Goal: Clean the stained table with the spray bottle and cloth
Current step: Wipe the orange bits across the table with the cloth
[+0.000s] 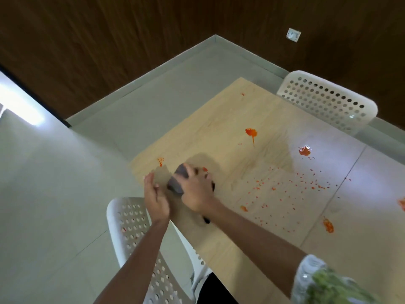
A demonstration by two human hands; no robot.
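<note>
Though blurred, cloth [178,179] under right grip [197,189]

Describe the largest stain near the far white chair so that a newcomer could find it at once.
Start at the far white chair at the wooden table's edge. Toward the table's middle from it lies an orange-red stain. Unlike the round blotch to its right, it trails a thin drip toward the person.

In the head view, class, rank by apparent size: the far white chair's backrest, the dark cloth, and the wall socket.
1. Far white chair's backrest, clearly largest.
2. Dark cloth, partly covered by the right hand, so its full size is unsure.
3. Wall socket, smallest, though farthest away.
</note>
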